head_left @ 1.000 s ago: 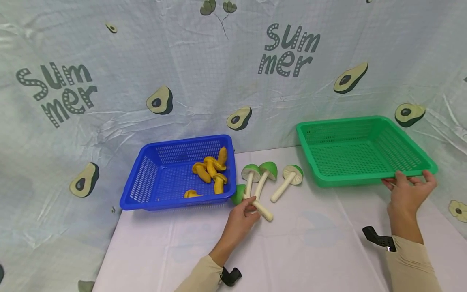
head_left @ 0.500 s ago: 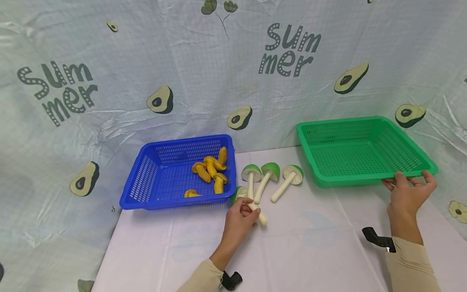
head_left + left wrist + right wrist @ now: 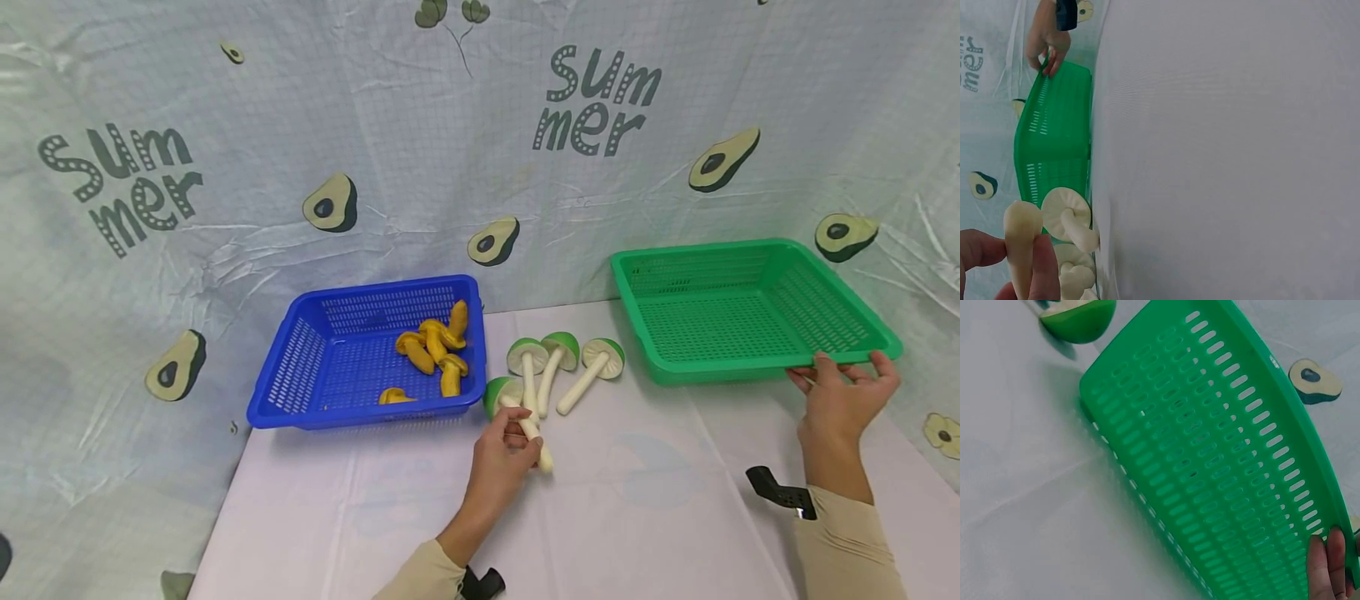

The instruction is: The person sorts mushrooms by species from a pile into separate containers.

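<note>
Shifting slightly rightward over the past half-second, a green-capped mushroom nudges two matching neighbours along; I judge it secured but in neither basket. It sits beside the blue basket, stem pinched between the left hand's thumb and fingers; whether it clears the table, I cannot tell. The right hand, well apart, grips the green basket's near rim.

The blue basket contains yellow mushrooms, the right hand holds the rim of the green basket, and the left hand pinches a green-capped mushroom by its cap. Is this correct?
Not quite: the head view shows the left hand pinching the green-capped mushroom by its stem, not by its cap. The rest is correct.
</note>
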### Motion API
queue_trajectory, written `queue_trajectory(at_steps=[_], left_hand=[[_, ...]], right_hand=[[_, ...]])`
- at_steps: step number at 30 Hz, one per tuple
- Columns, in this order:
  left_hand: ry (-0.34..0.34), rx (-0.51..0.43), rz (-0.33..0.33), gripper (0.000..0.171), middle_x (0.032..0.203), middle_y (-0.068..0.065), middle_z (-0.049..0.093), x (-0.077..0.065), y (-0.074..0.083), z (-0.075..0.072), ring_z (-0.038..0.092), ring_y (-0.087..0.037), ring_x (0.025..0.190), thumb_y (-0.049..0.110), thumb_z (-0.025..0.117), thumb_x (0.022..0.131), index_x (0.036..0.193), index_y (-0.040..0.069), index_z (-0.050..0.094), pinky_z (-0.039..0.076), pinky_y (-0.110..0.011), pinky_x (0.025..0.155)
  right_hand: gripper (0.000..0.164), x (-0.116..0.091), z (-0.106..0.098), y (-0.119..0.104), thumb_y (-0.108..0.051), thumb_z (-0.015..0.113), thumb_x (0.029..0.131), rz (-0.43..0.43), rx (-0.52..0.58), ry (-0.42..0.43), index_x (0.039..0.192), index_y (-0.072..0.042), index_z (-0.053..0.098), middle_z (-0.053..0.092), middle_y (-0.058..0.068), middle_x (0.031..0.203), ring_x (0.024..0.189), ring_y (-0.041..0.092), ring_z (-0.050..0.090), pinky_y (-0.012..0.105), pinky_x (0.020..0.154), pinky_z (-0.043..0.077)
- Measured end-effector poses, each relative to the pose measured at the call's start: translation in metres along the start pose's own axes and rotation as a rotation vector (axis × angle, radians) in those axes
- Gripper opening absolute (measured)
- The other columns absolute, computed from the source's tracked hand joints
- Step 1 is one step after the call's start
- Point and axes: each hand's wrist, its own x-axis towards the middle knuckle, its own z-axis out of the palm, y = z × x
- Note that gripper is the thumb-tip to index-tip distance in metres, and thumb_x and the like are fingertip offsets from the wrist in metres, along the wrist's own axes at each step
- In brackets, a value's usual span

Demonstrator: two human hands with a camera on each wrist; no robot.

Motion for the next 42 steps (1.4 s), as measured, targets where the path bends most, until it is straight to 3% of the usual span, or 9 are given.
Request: queue_trajectory(at_steps=[7,13,21,30,36,42], left_hand=[[0.027,0.055,0.076,0.050,0.108,-0.009,0.068,0.000,0.006,0.000,0.067,-0.014,0.087,0.005,0.072,0.090,0.136,0.006,0.051,0.056,-0.023,0.067],[0.034,0.018,0.094,0.057,0.118,-0.011,0.070,0.005,0.014,0.002,0.067,-0.016,0.093,0.005,0.071,0.091,0.141,0.009,0.044,0.057,-0.024,0.072],[-0.002,-0.124,-0.012,0.059,0.122,-0.011,0.068,0.022,0.020,0.010,0.066,-0.018,0.098,0.002,0.070,0.090,0.143,0.007,0.045,0.056,-0.026,0.076],[-0.147,-0.330,-0.114,0.055,0.123,-0.011,0.067,0.034,0.020,0.023,0.067,-0.014,0.093,0.000,0.067,0.091,0.144,0.008,0.054,0.057,-0.029,0.076],[-0.226,-0.418,-0.128,0.056,0.129,-0.010,0.067,0.041,0.022,0.030,0.067,-0.016,0.097,0.004,0.066,0.094,0.147,0.013,0.052,0.058,-0.033,0.080],[-0.252,-0.488,-0.133,0.055,0.132,-0.013,0.063,0.049,0.025,0.037,0.066,-0.016,0.097,0.000,0.064,0.093,0.146,0.010,0.054,0.057,-0.035,0.080]], right_hand=[[0.067,0.000,0.002,-0.002,0.003,0.065,0.094,0.045,-0.041,0.007,0.140,-0.027,0.027,0.038,0.003,0.111,0.050,0.022,0.064,0.028,0.052,0.058],[0.066,-0.001,-0.001,-0.001,-0.001,0.065,0.095,0.052,-0.070,0.028,0.140,-0.030,0.028,0.038,0.002,0.111,0.053,0.020,0.065,0.028,0.054,0.058],[0.064,-0.002,0.000,-0.002,0.003,0.066,0.093,0.043,-0.001,0.055,0.136,-0.028,0.031,0.038,0.003,0.108,0.050,0.022,0.062,0.029,0.049,0.057],[0.058,0.003,0.002,-0.001,0.006,0.062,0.093,0.037,0.025,0.082,0.134,-0.026,0.034,0.049,0.005,0.101,0.043,0.025,0.058,0.032,0.043,0.054],[0.055,0.005,-0.002,0.001,0.007,0.061,0.092,0.014,0.042,0.100,0.131,-0.024,0.038,0.046,0.005,0.102,0.042,0.026,0.058,0.032,0.042,0.054],[0.054,0.007,0.002,0.004,0.007,0.061,0.092,0.013,0.062,0.100,0.131,-0.024,0.038,0.046,0.005,0.100,0.041,0.027,0.058,0.032,0.041,0.053]])
